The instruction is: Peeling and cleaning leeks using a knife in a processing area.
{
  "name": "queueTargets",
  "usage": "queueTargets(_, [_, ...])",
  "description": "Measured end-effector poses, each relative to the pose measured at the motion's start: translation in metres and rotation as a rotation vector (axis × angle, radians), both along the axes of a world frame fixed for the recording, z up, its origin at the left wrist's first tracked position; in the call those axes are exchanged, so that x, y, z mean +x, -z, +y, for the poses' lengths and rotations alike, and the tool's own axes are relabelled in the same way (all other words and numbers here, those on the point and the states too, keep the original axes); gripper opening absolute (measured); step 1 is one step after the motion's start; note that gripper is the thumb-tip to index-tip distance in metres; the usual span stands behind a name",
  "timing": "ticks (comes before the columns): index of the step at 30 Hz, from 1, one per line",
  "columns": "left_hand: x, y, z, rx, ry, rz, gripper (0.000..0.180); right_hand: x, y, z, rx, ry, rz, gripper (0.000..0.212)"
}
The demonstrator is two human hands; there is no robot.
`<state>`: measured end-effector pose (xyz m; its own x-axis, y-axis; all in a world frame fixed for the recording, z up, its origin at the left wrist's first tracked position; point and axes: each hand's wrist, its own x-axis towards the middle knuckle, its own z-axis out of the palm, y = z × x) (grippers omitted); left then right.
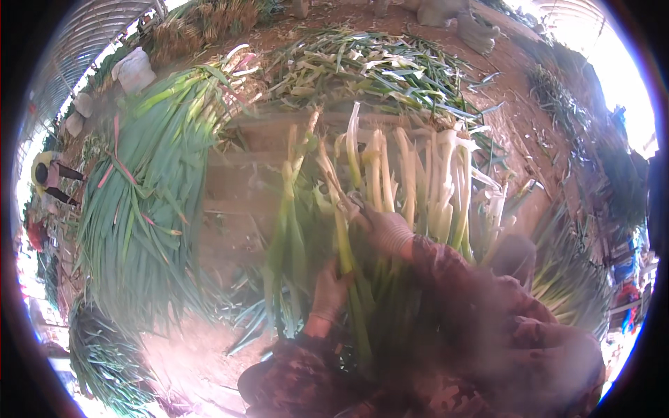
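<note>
Green leek [342, 242] likely handles light, firm-stemmed, tearable-leaved; grip the stem. Your right hand [385, 228] pinches it; your left hand [330, 289] curls closed around it lower down.

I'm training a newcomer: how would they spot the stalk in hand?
From the big green pile at left, look right to the left hand and right hand. The stalk runs between them, pale end up. Unlike neighbouring stalks, it has both hands on it.
</note>
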<state>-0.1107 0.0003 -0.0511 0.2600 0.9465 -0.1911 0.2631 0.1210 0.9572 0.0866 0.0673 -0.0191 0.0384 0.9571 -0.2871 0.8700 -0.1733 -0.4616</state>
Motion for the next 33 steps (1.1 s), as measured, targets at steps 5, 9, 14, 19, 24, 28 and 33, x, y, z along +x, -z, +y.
queueTargets(5, [-0.007,-0.001,0.003,-0.082,0.002,-0.061,0.046,-0.003,-0.004,0.037,-0.004,0.000,-0.020,0.051])
queueTargets(9, [-0.010,0.018,0.005,-0.065,0.003,0.053,0.047,0.002,0.009,0.061,0.104,-0.042,0.014,0.050])
queueTargets(14, [-0.008,0.017,0.001,-0.129,-0.018,-0.049,0.046,0.002,-0.005,0.075,0.114,0.036,0.068,0.045])
queueTargets(19, [-0.005,0.013,0.002,0.002,-0.006,0.121,0.046,0.019,0.011,0.037,0.111,0.010,0.095,0.046])
queueTargets(24, [0.000,0.007,0.005,-0.051,-0.076,-0.107,0.041,0.029,-0.022,-0.067,-0.050,-0.102,0.051,0.047])
queueTargets(28, [0.013,0.003,0.003,-0.092,-0.050,-0.217,0.037,0.049,-0.016,-0.125,0.051,-0.498,-0.149,0.053])
queueTargets(33, [0.023,-0.001,-0.007,-0.047,0.079,-0.017,0.040,0.065,-0.010,-0.116,0.065,-0.105,0.030,0.055])
